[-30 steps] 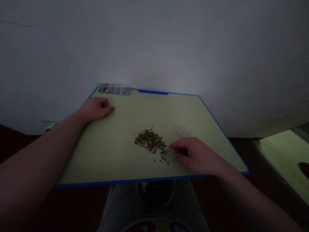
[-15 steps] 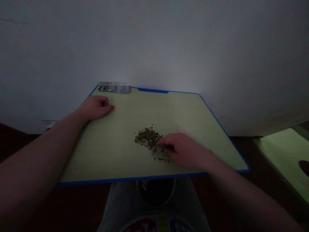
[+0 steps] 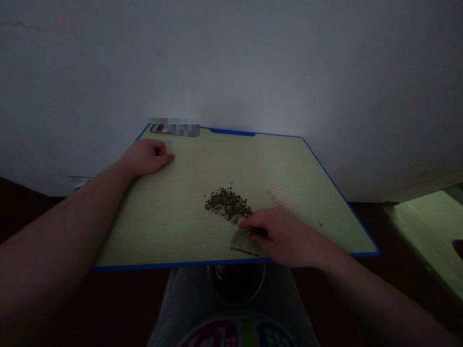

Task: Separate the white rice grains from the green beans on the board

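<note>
Head view, and nearest to me is printed cloth at the bottom edge, with grey trouser legs beyond it and a round vessel between them, too dark inside for me to read. Past that runs the blue near edge of a pale board. Just inside that edge I see a short, straight row of dark bits, lying beside a clear piece with a curved outline. My right hand has that piece pinched between thumb and bent fingers, the gap between them narrow (the hand hides much of it, so I can't make out its full shape). A thin brown sliver lies to the right. The main heap of dark bits sits near the middle of the board, right by my index fingertip, and a scatter of pale grains lies beyond the hand. Farther off, my left hand rests at the board's left side, fingers loosely curled; I cannot tell whether they enclose anything. Behind it lies a flat item, partly pixelated, in the far left corner, and then a plain wall.
</note>
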Tool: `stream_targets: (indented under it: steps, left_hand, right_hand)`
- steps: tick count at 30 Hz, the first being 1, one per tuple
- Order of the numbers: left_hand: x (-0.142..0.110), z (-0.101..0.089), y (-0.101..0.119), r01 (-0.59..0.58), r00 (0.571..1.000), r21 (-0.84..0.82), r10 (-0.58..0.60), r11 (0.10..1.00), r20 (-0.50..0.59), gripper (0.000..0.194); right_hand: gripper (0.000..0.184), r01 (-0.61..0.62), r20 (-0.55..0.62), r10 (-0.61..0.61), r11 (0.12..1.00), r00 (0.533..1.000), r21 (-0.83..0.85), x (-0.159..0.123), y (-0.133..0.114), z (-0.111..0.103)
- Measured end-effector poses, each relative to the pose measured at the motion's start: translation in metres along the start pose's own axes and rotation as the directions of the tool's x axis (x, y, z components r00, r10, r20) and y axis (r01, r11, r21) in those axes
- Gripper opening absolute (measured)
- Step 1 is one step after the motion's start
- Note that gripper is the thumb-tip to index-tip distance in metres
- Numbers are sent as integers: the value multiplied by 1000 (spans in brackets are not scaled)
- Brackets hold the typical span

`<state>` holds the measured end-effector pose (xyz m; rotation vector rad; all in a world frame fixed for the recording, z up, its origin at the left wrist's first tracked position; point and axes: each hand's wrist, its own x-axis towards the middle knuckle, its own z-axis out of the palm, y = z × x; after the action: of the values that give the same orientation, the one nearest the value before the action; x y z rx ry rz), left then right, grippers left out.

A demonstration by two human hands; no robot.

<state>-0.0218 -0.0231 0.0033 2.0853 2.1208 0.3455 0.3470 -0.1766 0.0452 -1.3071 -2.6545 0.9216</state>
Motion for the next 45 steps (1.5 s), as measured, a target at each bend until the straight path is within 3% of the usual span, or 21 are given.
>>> stream_targets:
  steps: [10,16,20,25,27,31,40,45]
  left_hand:
    - [3,3,-2,15,1000,41,-14,999,-9,34]
    - [2,3,-2,12,1000,35,-11,999,-20,36]
    - [1,2,-1,13,1000,29,-13,999,-13,35]
    - [1,2,-2,13,1000,30,-12,999,-23,34]
    - [2,3,-3,3,1000,30,-2,1000,-25,34]
    - [1,2,-2,-1,1000,37,2,999,-23,34]
    - [-2,-2,2,7,1000,15,-7,1000,-10,34]
    - [0,0,0,-2,1000,33,3,999,-11,34]
  right_hand:
    - [33,-31,-146,52,989,988,146,-24,-2,23]
    - [37,-2,-200,42,980,979,197,-26,-2,13]
    - [39,143,-226,-122,987,967,77,-10,-22,2]
    - [42,345,-34,-352,930,935,-129,25,-48,11]
    - [40,388,24,-389,908,921,-161,36,-49,17]
    - [40,349,61,-344,928,937,-131,37,-41,21]
    - [43,124,-53,-124,992,991,-3,-8,-21,17]
    - [45,108,-140,-95,990,986,87,-26,-8,21]
